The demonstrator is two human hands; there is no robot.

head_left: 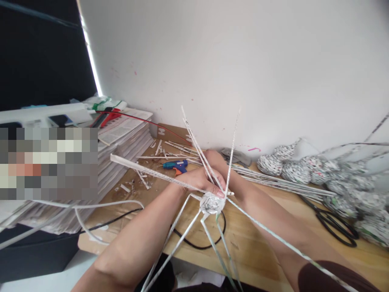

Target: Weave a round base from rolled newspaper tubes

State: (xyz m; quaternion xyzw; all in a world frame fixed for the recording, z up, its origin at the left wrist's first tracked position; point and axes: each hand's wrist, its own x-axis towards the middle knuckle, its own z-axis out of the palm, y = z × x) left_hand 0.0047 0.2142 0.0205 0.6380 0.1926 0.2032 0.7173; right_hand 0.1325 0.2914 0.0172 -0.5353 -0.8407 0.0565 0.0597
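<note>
A small round woven piece of rolled newspaper [212, 204] is held in front of me above the table, with long paper strips [258, 224] sticking out from it in several directions. My left hand [197, 180] grips its far edge, thumb pressed down beside the strips. Just behind, my right hand [215, 161] is closed round the far side of the same piece; most of its fingers are hidden by the left hand and the strips. One wide flattened strip [142, 169] points left past my left wrist, and others hang toward my lap.
A blue glue gun [176, 165] lies behind my left hand among paper scraps [142, 180]. Rolled paper sticks [279, 184] lie to the right, near black scissors [337, 223] and several woven paper balls [296, 171]. Stacked newspapers [127, 150] stand left. A black cable [197, 246] loops below the piece.
</note>
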